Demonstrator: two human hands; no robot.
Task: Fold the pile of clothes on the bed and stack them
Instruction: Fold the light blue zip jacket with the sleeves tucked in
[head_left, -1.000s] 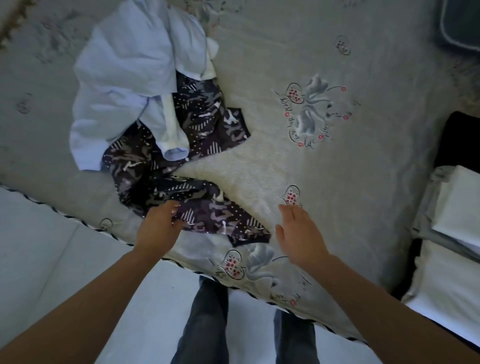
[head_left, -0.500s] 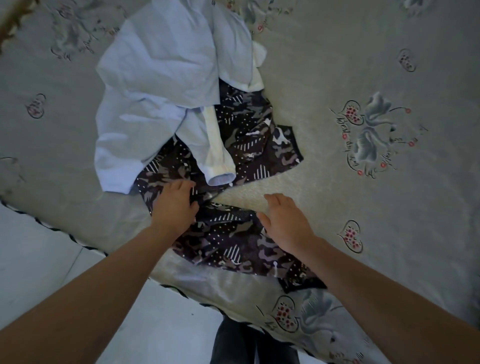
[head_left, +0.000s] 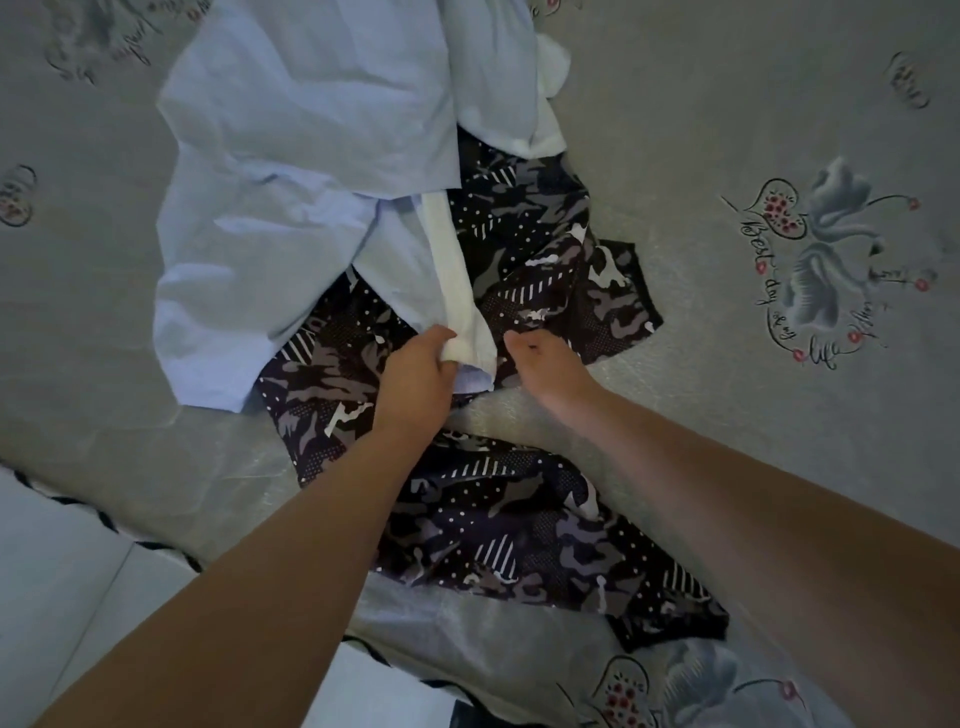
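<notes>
A crumpled pale blue shirt (head_left: 306, 156) with a white band lies at the upper left, partly on top of a dark camouflage garment (head_left: 524, 535) that spreads from the middle of the view down to the bed's near edge. My left hand (head_left: 415, 379) pinches the lower end of the shirt's white and blue sleeve. Just right of that sleeve end, my right hand (head_left: 545, 364) rests on the camouflage fabric; its fingertips curl out of sight, so I cannot tell whether it grips the cloth.
The clothes lie on a grey bedspread (head_left: 727, 130) printed with heart and flower motifs. The bed's striped edge (head_left: 78, 504) runs along the lower left, with pale floor (head_left: 62, 597) below it.
Both hands have moved up from the lower camouflage piece to the shirt's sleeve end. The left hand has taken hold of the sleeve. The camera has tilted toward the pile.
</notes>
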